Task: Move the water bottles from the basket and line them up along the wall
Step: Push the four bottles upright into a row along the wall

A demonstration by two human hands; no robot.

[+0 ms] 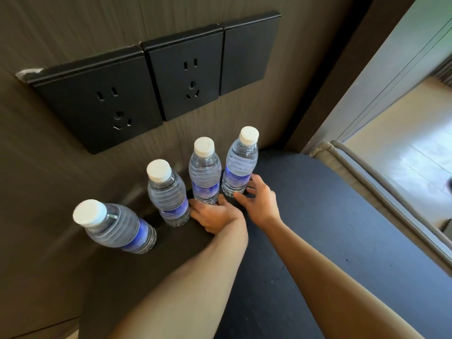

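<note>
Several clear water bottles with white caps and blue labels stand upright in a row along the wall on a dark tabletop (318, 216). From left to right I see the first bottle (117, 228), a second bottle (168, 194), a third bottle (204, 172) and the rightmost bottle (241, 162). My left hand (215, 216) wraps its thumb and fingers around the base of the third bottle. The spread fingers of my right hand (260, 204) rest with their tips against the base of the rightmost bottle. No basket is in view.
The brown panelled wall (61, 167) carries three black plates: a left socket (102, 104), a middle socket (186, 79) and a blank plate (247, 55). The tabletop's rounded edge runs at the right, beside a grey upholstered edge (362, 182) and pale floor (403, 152).
</note>
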